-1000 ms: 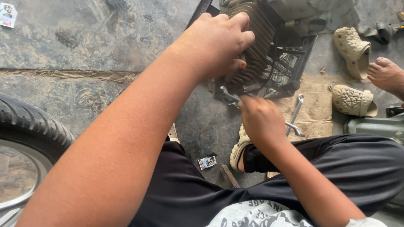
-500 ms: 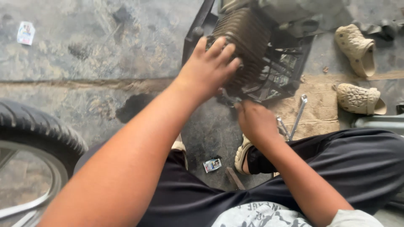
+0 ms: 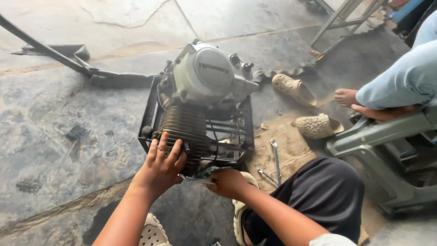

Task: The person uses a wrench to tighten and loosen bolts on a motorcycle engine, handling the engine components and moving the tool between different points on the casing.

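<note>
The motorcycle engine (image 3: 200,105) is sitting in a black metal crate (image 3: 150,114) on the stone floor (image 3: 68,136), just ahead of me at twelve o'clock. My left hand (image 3: 160,169) is pressing flat against its finned cylinder (image 3: 184,130), fingers spread wide. My right hand (image 3: 227,182) is curling closed at the cylinder's near end, at about one o'clock; what it is gripping I cannot tell. Two wrenches (image 3: 275,159) are lying on cardboard (image 3: 291,146) at two o'clock, beige clogs (image 3: 318,125) farther out, beside another person's bare foot (image 3: 346,96).
</note>
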